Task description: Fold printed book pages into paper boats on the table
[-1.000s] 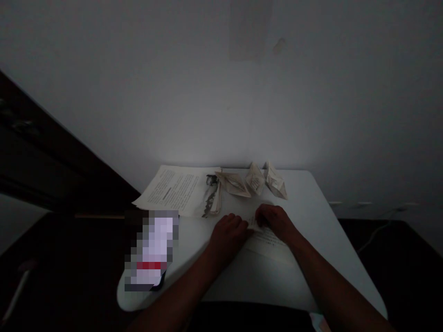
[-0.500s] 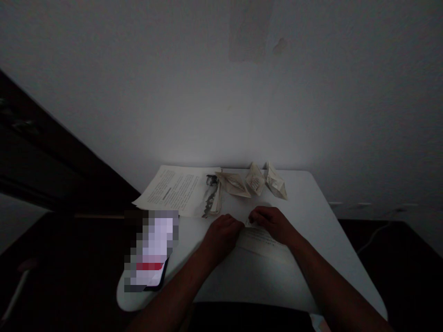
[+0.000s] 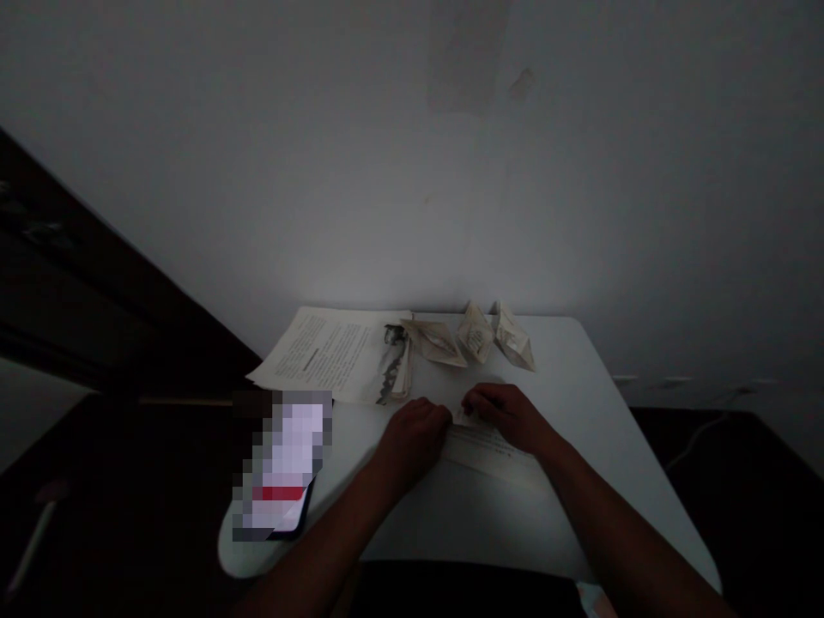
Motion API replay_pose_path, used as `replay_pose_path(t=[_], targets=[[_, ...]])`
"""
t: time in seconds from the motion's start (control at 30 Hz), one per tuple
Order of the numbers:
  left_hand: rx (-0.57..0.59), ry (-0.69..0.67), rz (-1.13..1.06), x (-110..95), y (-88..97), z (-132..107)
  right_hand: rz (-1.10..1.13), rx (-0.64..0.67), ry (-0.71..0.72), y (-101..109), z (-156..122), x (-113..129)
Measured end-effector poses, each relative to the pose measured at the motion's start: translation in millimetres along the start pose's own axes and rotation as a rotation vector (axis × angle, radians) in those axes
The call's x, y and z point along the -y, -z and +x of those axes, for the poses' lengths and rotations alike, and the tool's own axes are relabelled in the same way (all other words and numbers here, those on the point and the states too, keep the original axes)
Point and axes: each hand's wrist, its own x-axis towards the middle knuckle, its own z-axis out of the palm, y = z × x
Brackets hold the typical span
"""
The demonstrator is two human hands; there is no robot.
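Note:
A folded sheet of printed paper lies on the white table in front of me. My left hand rests on the sheet's left end with its fingers curled down onto the paper. My right hand pinches the sheet's far edge, fingers pressed together on it. The two hands nearly touch above the fold. The light is dim and the fingertips are hard to make out.
Three folded paper boats stand at the table's far edge by the wall. An open booklet of printed pages lies at the far left. A phone with a lit, blurred screen sits at the near left edge.
Both hands have drawn slightly left and closer together along the sheet's far edge. The paper looks folded narrower than a second ago.

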Motion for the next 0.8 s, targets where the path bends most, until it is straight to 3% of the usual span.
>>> replay_pose_path(t=[0.27, 0.4, 0.6, 0.8], targets=[[0.004, 0.056, -0.037, 1, -1.6, 1, -0.048, 0.022, -0.022, -3, -1, 1], [-0.007, 0.098, -0.091, 1, -2.4, 0, -0.126, 0.033, 0.04, -4, -2, -3], [0.056, 0.322, -0.321, -2, 13.5, 6, -0.139, 0.037, 0.045, -1, 0, -5], [0.13, 0.537, -0.484, 9, 22.8, 21, -0.063, 0.041, 0.008, 0, 0, -4]])
